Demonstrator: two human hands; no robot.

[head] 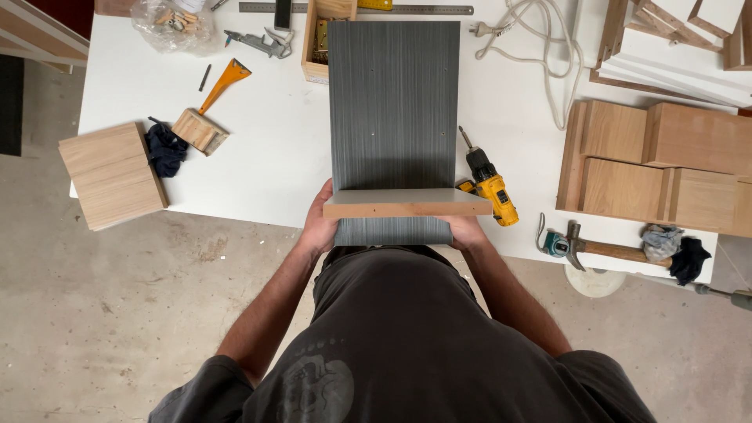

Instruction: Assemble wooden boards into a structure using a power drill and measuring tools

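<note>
Head view is showing a long grey panel point(393, 102) lying flat on the white desk point(266, 149), its long axis running straight away from the person, while a shorter board point(406, 205) is standing on edge across its near end, crosswise to it. Both hands are sitting level at that board's two ends: the left hand point(319, 223) is clasping the left end, the right hand point(464, 229) the right end, each grip closed on the board, forearms angling inward from the body. A yellow drill point(492, 188) is lying just beside the right hand
</note>
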